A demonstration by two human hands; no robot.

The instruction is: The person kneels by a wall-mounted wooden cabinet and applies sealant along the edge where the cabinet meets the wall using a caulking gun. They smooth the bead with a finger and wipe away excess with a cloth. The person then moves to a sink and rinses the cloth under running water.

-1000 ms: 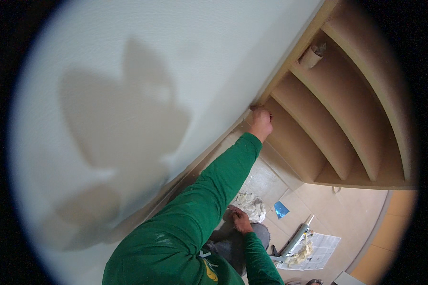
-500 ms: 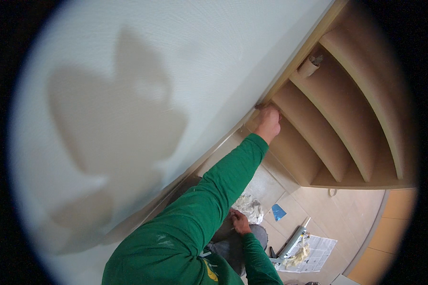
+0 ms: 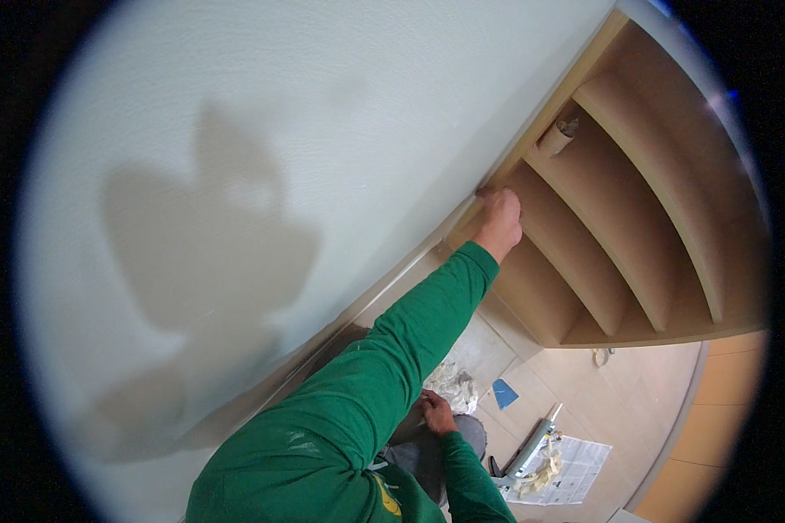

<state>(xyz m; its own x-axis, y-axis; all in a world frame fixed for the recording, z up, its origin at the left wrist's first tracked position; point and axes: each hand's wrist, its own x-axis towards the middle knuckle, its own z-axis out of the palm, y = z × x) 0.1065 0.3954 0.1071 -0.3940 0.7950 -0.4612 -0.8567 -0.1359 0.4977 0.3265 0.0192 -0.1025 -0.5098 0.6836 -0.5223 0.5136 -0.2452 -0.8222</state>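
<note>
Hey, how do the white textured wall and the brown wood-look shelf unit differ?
The white textured wall is unbroken; the brown wood-look shelf unit has open compartments. The wall carries a shadow; the shelf unit holds a pale cylindrical roll. Both are beside the left hand.

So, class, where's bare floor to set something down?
Bare floor lies between the ring and printed sheet, and between the blue piece and caulking gun. Crowded: the sheet, with crumpled material beside the gun, and the white heap by the right hand.
</note>
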